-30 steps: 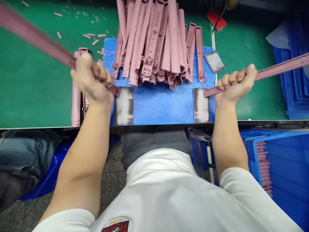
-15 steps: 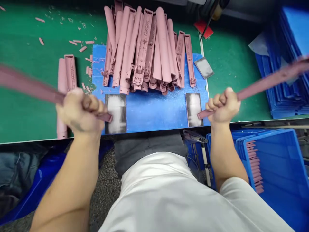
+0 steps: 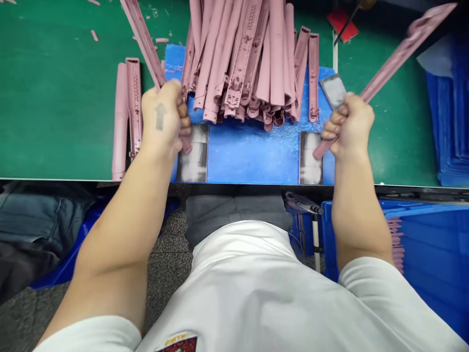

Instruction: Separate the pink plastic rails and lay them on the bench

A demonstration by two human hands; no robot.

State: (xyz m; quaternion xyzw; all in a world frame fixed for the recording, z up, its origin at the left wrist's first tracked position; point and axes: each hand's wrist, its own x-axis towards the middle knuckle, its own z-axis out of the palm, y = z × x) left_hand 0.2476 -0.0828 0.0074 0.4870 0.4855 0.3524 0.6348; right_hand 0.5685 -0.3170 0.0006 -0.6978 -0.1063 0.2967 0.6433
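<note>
My left hand is closed around the lower end of a long pink plastic part, which slants up and away to the left. In my right hand is a similar pink plastic part, gripped near its lower end and slanting up to the right. Both short ends poke out below the fists, over two dark pads with whitish worn middles, a left pad and a right pad. Between the hands, a heap of long pink parts lies on a blue sheet.
Two more pink parts lie left of my left hand. Pink scraps dot the green table. A grey block and a red piece are at right. Blue sheets are stacked beyond; a blue bin below holds pink parts.
Both held parts have swung more upright, the left one from pointing left to pointing away from me. My fists stay closed. The view has shifted, so the table appears higher and further right.
</note>
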